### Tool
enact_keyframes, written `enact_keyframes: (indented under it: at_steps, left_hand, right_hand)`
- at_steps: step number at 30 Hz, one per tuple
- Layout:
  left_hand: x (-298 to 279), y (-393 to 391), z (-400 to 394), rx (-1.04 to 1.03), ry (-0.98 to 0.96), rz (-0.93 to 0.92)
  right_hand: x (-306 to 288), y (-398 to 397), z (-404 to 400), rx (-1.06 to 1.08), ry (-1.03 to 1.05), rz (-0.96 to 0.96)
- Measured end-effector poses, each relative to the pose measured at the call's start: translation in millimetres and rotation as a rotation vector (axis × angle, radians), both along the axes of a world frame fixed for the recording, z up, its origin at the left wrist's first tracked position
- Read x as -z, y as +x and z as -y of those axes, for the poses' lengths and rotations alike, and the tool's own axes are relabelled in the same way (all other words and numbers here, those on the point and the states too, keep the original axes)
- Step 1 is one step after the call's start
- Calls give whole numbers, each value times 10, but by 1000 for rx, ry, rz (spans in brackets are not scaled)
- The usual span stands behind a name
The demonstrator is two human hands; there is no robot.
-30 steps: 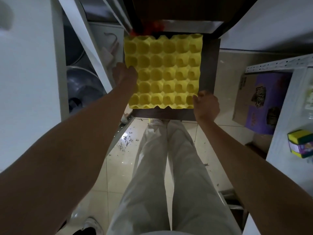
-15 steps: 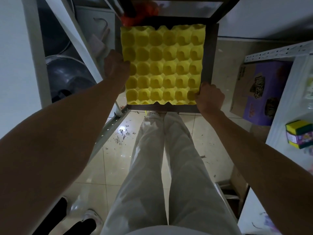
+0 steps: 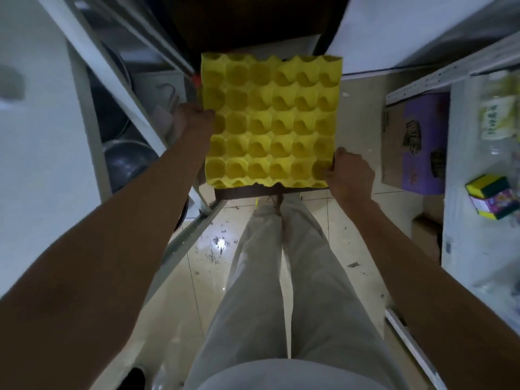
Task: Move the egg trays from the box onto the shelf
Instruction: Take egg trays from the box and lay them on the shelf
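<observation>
A yellow egg tray [image 3: 270, 119] with rows of empty cups lies flat in front of me, over a dark brown shelf board [image 3: 244, 192] whose front strip shows just below the tray. My left hand [image 3: 191, 119] grips the tray's left edge near its middle. My right hand [image 3: 349, 175] grips the near right corner. The box the trays come from is not in sight. Most of the shelf board is hidden under the tray.
White metal rack posts [image 3: 112, 77] slant on the left, with metal pots [image 3: 126, 161] behind them. A cardboard and purple box [image 3: 413, 142] stands on the floor at right. A white shelf [image 3: 484, 220] on the right carries a sponge pack [image 3: 492, 195]. My legs [image 3: 281, 277] are below.
The tray sits lower in view and both hands have kept their hold on it; my right hand has slid to the tray's near right corner. The view has shifted.
</observation>
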State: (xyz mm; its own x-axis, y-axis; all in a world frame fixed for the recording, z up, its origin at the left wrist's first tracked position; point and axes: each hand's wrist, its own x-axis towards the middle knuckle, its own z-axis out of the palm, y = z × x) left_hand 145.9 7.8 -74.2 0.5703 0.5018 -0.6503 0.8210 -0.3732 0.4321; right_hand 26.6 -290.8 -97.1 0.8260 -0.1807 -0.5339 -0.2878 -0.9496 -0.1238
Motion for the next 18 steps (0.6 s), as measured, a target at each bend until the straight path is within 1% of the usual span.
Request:
enact_keyframes:
  at_steps: [4,6,9,13,16,18]
  left_hand:
    - [-415,16,446,106,-47,86]
    - [-648,19,825,208,-66,121]
    - [-1079,-33,1542,332,-102,240]
    - [-1701,-414,2470,603,-178,391]
    - [-2193,-798,3000,780,-231,450]
    - [-2523,-1022,3292,876,-283,504]
  right_hand:
    - [-478,-371,256,142,18,31]
    - [-761,-684,436,265,28,43]
    - [-1261,-1241,730,475,-11,91]
    - [-2041,-2075,1097,769,-44,151]
    - [-2582,-2721,1254,982,-42,264]
    - [-2884,-3102,1270,1084,-48,318]
